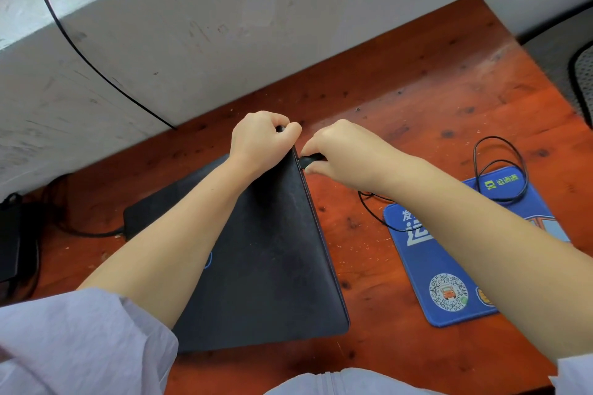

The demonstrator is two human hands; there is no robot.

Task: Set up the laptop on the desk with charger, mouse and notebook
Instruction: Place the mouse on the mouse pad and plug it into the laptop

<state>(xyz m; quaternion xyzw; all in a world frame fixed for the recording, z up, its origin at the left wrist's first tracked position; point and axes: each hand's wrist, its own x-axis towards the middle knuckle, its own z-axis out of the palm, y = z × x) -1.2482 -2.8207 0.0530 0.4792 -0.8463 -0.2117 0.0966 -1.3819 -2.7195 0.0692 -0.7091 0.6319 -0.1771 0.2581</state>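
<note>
Closed black laptop point(266, 253) lies mid-frame on the red-brown desk point(417, 99). Left hand point(261, 141) is curled tight on its far corner. Right hand point(345, 152) pinches a black plug point(310, 160) against the laptop's right edge (thin cable point(500, 167) loops onto the blue mouse pad point(449, 260), right). Charger brick point(9, 240) at far left.

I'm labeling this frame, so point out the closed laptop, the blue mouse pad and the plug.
closed laptop point(272, 250), head view, middle of lid.
blue mouse pad point(449, 253), head view, bare blue middle.
plug point(309, 160), head view, black body between right fingers.
</note>
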